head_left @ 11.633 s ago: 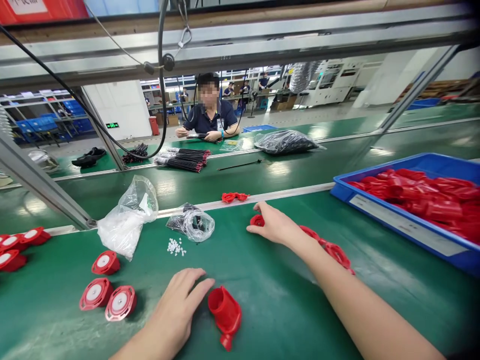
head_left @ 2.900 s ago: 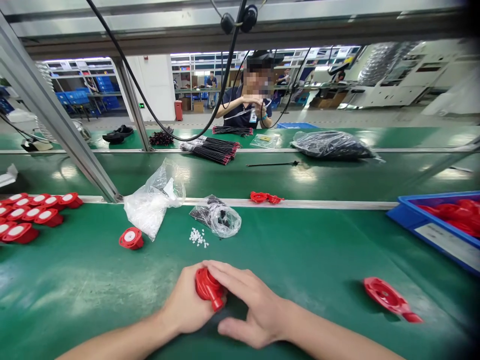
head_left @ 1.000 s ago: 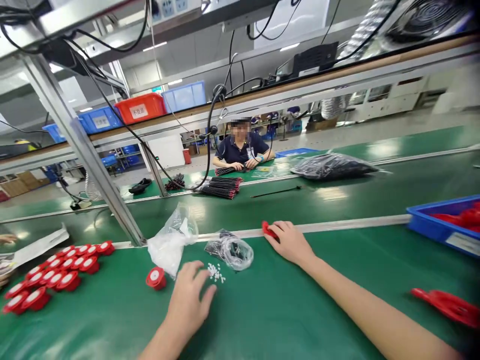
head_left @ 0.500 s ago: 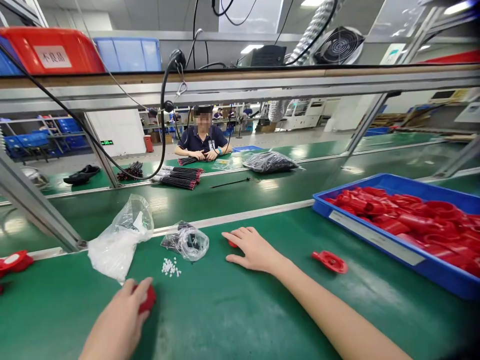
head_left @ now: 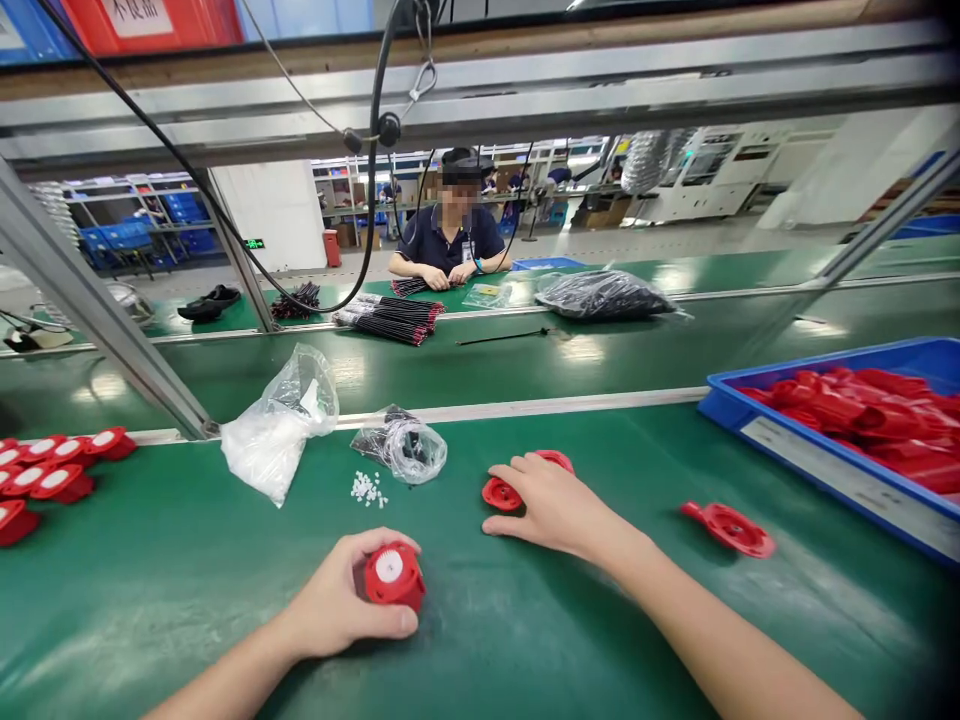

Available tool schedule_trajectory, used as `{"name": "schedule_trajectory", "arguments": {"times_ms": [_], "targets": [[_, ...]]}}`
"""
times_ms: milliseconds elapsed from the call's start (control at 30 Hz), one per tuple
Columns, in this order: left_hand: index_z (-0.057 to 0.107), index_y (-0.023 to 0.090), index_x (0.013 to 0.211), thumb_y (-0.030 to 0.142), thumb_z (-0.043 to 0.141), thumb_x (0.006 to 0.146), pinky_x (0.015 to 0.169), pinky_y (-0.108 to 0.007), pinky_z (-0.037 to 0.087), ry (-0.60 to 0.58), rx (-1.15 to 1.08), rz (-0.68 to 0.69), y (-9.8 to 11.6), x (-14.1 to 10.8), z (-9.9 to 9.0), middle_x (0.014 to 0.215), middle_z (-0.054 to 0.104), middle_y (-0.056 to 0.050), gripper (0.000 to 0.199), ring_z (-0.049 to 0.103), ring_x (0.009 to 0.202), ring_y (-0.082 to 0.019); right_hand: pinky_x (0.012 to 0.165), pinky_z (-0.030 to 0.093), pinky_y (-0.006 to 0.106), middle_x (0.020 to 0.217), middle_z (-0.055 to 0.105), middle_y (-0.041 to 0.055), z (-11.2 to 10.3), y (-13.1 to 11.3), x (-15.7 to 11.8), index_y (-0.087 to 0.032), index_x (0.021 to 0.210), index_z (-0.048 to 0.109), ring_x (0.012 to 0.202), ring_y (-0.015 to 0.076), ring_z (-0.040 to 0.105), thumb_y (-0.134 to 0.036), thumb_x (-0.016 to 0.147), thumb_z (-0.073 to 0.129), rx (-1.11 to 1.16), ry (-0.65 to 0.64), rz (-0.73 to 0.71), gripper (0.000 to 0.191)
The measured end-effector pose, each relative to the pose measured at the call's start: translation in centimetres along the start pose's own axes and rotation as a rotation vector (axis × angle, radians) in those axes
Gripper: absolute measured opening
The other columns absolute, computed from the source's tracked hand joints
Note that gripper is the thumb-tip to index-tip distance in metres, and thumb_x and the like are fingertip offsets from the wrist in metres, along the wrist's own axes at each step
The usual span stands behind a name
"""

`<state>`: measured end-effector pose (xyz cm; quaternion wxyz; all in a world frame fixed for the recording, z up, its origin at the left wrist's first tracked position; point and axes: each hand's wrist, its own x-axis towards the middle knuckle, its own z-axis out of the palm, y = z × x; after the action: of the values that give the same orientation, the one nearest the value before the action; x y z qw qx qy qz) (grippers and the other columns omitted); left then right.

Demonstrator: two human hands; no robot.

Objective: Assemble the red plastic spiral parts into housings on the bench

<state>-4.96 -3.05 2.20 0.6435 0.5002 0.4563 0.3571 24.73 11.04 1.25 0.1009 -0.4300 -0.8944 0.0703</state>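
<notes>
My left hand (head_left: 337, 600) is closed round a red plastic housing (head_left: 405, 592) with a white gear (head_left: 390, 566) on its upper face. It is at the near middle of the green bench. My right hand (head_left: 551, 500) reaches over red plastic parts: a round red part (head_left: 501, 493) shows between its fingers and thumb, and a red rim (head_left: 556, 460) shows beyond the knuckles. Its thumb is apart from its fingers, which partly hide these parts. Another red plastic cover (head_left: 731, 530) lies to the right of my right forearm.
Small white pieces (head_left: 369, 489) lie near a clear bag with dark contents (head_left: 401, 447) and a bag of white pieces (head_left: 274, 440). Several red housings with white gears (head_left: 60, 475) stand left. A blue bin (head_left: 825, 465) of red parts is right. A person (head_left: 454, 230) sits opposite.
The view has tilted down. My left hand has moved right with the red housing, whose white gear now shows. My right hand stays over the red parts, more of which are visible.
</notes>
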Motion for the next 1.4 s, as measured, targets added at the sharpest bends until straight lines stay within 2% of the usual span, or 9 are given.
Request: {"name": "schedule_trajectory", "arguments": {"times_ms": [167, 300, 367, 467, 633, 833, 967, 1100, 1400], "targets": [[0.058, 0.019, 0.139, 0.029, 0.092, 0.065, 0.063, -0.028, 0.042, 0.004, -0.363, -0.054, -0.3, 0.3, -0.4, 0.101, 0.072, -0.010, 0.082, 0.062, 0.078, -0.018, 0.061, 0.042, 0.035, 0.073, 0.067, 0.0094, -0.5, -1.0, -0.4, -0.021, 0.083, 0.070, 0.069, 0.0296, 0.063, -0.068, 0.072, 0.085, -0.031, -0.098, -0.001, 0.051], [0.050, 0.019, 0.142, 0.039, 0.089, 0.075, 0.062, -0.028, 0.044, 0.066, -0.184, -0.019, -0.6, 0.6, -0.1, 0.110, 0.073, -0.013, 0.080, 0.062, 0.077, -0.017, 0.068, 0.046, 0.037, 0.081, 0.065, 0.0092, -0.5, -2.6, -0.2, -0.022, 0.074, 0.058, 0.082, 0.0303, 0.061, -0.063, 0.069, 0.089, 0.078, 0.009, -0.092, 0.051], [0.058, 0.018, 0.128, 0.036, 0.092, 0.072, 0.072, -0.029, 0.048, 0.105, -0.058, 0.018, -0.7, 0.6, 0.1, 0.111, 0.073, -0.010, 0.068, 0.064, 0.086, -0.018, 0.071, 0.047, 0.036, 0.089, 0.065, 0.0066, -0.5, -3.4, -0.1, -0.023, 0.081, 0.054, 0.084, 0.0268, 0.060, -0.054, 0.072, 0.087, 0.350, 0.006, -0.055, 0.047], [0.061, 0.017, 0.095, 0.027, 0.090, 0.070, 0.076, -0.028, 0.047, 0.139, 0.086, 0.066, -0.6, 0.5, 0.5, 0.091, 0.070, -0.002, 0.040, 0.062, 0.082, -0.016, 0.064, 0.047, 0.030, 0.088, 0.066, 0.0014, -0.1, -4.6, 0.1, -0.023, 0.091, 0.049, 0.072, 0.0184, 0.060, -0.047, 0.079, 0.081, 0.991, -0.163, 0.068, 0.042], [0.050, 0.021, 0.094, 0.017, 0.081, 0.074, 0.074, -0.026, 0.047, 0.126, 0.110, 0.152, -0.9, 0.3, 0.9, 0.094, 0.068, 0.000, 0.037, 0.062, 0.078, -0.014, 0.046, 0.035, 0.019, 0.084, 0.069, 0.0039, 1.4, -6.5, 0.6, -0.017, 0.107, 0.060, 0.058, 0.0114, 0.058, -0.056, 0.081, 0.083, 1.614, -0.332, 0.193, 0.053], [0.058, 0.021, 0.117, 0.021, 0.083, 0.073, 0.075, -0.027, 0.045, 0.183, 0.172, 0.104, -1.0, 0.1, 1.2, 0.094, 0.061, 0.001, 0.051, 0.056, 0.079, -0.014, 0.043, 0.037, 0.014, 0.112, 0.071, 0.0106, 1.7, -6.5, 0.7, -0.019, 0.119, 0.064, 0.066, 0.0099, 0.062, -0.044, 0.079, 0.090, 1.873, -0.380, 0.287, 0.053], [0.062, 0.018, 0.088, 0.020, 0.082, 0.071, 0.078, -0.029, 0.046, 0.144, 0.244, 0.186, -0.6, 0.3, 1.5, 0.097, 0.062, -0.002, 0.026, 0.057, 0.082, -0.016, 0.060, 0.052, 0.018, 0.108, 0.072, 0.0091, 1.6, -6.2, 0.8, -0.020, 0.125, 0.064, 0.076, 0.0129, 0.067, -0.029, 0.077, 0.089, 1.970, -0.359, 0.352, 0.054], [0.057, 0.019, 0.086, 0.023, 0.082, 0.074, 0.070, -0.028, 0.043, 0.147, 0.238, 0.137, -0.6, 0.4, 1.8, 0.082, 0.061, 0.002, 0.028, 0.051, 0.070, -0.013, 0.064, 0.054, 0.021, 0.108, 0.073, 0.0083, 2.1, -6.1, 1.1, -0.023, 0.131, 0.062, 0.076, 0.0138, 0.067, -0.020, 0.075, 0.080, 2.086, -0.296, 0.404, 0.059], [0.051, 0.020, 0.082, 0.030, 0.083, 0.076, 0.064, -0.025, 0.039, 0.238, 0.218, 0.115, -0.8, 0.8, 2.3, 0.073, 0.054, 0.006, 0.035, 0.044, 0.066, -0.011, 0.071, 0.058, 0.025, 0.112, 0.069, 0.0087, 2.0, -6.9, 0.7, -0.023, 0.140, 0.063, 0.089, 0.0163, 0.069, -0.029, 0.089, 0.081, 2.168, -0.392, 0.219, 0.054]]}}
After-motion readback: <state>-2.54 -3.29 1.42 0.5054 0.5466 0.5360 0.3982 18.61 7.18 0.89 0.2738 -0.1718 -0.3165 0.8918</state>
